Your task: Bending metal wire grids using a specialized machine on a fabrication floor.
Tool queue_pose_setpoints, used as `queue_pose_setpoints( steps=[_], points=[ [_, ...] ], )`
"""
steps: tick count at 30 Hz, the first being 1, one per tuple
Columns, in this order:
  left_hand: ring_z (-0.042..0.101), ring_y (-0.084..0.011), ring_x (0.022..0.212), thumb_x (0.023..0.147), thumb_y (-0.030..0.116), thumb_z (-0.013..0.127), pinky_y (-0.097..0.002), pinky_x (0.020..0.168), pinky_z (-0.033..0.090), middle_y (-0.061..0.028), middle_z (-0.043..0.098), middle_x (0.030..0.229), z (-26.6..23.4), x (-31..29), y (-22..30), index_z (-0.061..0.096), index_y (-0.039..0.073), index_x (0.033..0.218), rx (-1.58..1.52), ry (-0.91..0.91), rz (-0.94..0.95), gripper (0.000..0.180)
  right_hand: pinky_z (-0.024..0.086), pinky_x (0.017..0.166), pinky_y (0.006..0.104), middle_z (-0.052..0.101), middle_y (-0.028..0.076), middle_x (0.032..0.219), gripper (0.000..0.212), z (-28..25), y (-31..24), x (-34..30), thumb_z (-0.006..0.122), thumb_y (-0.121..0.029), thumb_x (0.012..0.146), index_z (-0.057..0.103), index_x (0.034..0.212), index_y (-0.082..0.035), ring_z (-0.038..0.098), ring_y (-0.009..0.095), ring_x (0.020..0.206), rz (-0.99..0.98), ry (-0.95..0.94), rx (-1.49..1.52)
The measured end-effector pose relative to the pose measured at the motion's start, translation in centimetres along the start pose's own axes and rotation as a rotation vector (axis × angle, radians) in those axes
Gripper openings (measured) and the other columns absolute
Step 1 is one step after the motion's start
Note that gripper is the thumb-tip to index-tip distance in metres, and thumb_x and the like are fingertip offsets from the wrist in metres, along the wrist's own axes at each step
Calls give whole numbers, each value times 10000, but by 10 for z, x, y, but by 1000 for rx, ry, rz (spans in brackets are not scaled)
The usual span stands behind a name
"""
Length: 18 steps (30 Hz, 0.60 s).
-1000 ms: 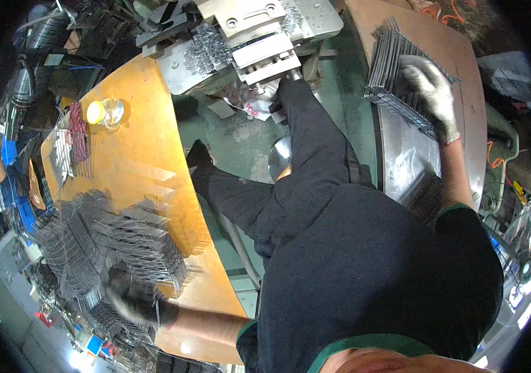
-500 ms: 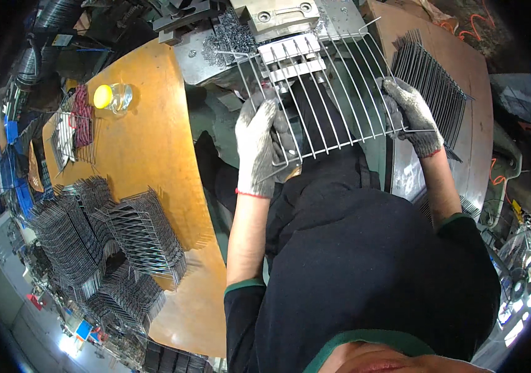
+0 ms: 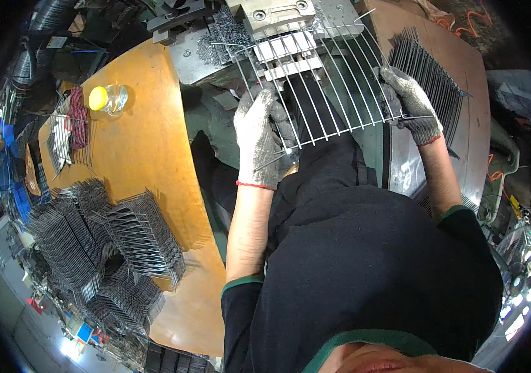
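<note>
A wire rack (image 3: 338, 130) of thin parallel metal bars spans both my gloved hands, tilted in front of the machine's metal die block (image 3: 286, 46). On its left side, my left hand (image 3: 259, 127) grips the edge wire, fingers curled beneath. My right hand (image 3: 411, 105) is closed around the right edge near the bent corner. The rack's far bars lie over or just above the die block; whether they touch it I cannot tell. Both gloves are pale knit with dark grey palms and red cuffs.
Stacks of bent wire racks (image 3: 69, 242) stand on the wooden table (image 3: 147, 124) at left, beside a yellow-lidded clear jar (image 3: 109, 99). More wire racks (image 3: 430, 87) lean on the brown table (image 3: 470, 105) at right. Small metal scraps (image 3: 225, 37) lie next to the die block.
The near edge of the rack has risen slightly, moving toward the machine, with both hands still holding it. The whole view has shifted a little.
</note>
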State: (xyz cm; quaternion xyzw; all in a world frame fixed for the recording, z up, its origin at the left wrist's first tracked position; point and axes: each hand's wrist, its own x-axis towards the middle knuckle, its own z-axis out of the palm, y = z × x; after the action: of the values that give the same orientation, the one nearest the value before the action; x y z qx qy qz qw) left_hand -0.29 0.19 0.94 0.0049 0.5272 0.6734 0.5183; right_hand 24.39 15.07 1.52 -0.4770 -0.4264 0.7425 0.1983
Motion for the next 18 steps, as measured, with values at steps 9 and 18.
queue_pose_setpoints(
  steps=[9,18],
  points=[
    [478,-87,431,870,139,585,-209,369,382,-14,548,595,-6,6,-5,610,-10,1002,-23,-21,-4,201,426,489,171,603,-39,748,246,5,-1,1,565,-245,930,616,1069,-48,533,29,563,-48,51,-54],
    [671,-190,679,909,177,529,-264,551,555,-131,668,889,-53,-7,39,611,-2,1037,120,-58,34,234,443,393,210,600,31,723,314,68,7,-6,568,-245,920,574,1106,8,548,82,490,16,3,3]
  ],
)
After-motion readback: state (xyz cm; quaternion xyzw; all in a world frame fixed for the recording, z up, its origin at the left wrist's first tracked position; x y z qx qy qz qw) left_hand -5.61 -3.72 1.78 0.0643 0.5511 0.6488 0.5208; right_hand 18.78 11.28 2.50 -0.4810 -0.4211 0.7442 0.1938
